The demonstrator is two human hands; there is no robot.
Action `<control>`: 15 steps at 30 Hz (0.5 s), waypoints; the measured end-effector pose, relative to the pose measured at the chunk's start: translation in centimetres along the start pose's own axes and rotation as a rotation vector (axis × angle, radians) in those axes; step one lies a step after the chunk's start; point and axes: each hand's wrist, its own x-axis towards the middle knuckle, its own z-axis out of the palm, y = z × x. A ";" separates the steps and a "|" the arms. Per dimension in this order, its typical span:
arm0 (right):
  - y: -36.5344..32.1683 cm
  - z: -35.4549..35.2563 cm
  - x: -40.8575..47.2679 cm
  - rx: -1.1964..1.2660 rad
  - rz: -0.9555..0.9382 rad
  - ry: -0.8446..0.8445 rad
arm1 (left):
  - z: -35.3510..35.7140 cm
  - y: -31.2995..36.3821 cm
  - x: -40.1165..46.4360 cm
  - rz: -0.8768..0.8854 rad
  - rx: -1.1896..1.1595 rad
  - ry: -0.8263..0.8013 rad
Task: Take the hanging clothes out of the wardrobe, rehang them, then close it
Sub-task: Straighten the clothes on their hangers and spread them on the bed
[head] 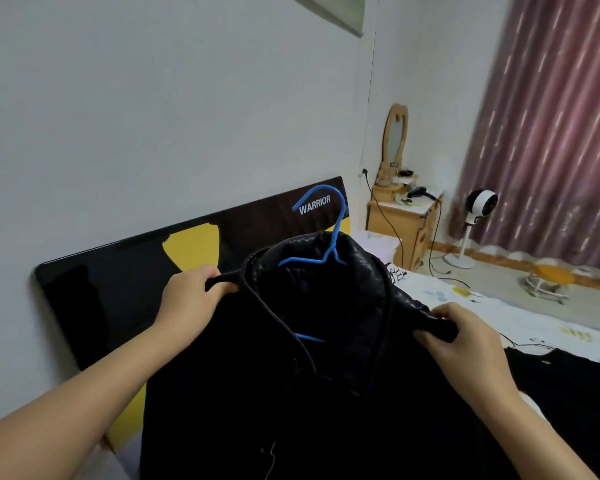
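Left hand: our left hand (191, 299) has its fingers curled round the left shoulder edge of the black leather-look jacket (326, 358), pinching the fabric at the near left of the scene.
Headboard: behind that hand stands the glossy black and yellow headboard (118, 271), printed WARRIOR, against the far wall.
Jacket: we hold the jacket up in front of us over the bed, its collar towards the far side, its body hanging down out of view at the bottom.
Hanger: the thin blue wire hanger (329, 233) sits inside the collar, its hook standing up clear above the neck; one blue shoulder bar shows lower down inside the opening.
Right hand: our right hand (465, 337) grips the right shoulder of the jacket, fingers wrapped over the folded edge.
Bed: the white patterned bed sheet (499, 313) lies to the right, with another dark garment (561, 375) spread on it near our right wrist.
Progress: we judge the jacket is out of the wardrobe and on its hanger, shoulders being settled; carrying it back, the dark garment and closing the wardrobe look left to do. The wardrobe is not in view.
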 end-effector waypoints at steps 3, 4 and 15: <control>0.8 2.8 4.2 0.014 -0.002 -0.006 | 2.0 -0.9 4.1 -0.010 0.026 0.004; 1.1 3.7 5.6 0.025 -0.001 -0.008 | 2.7 -1.1 5.5 -0.016 0.040 0.001; 4.1 12.6 17.5 0.015 0.025 -0.066 | 11.7 -5.5 17.5 -0.055 0.175 -0.003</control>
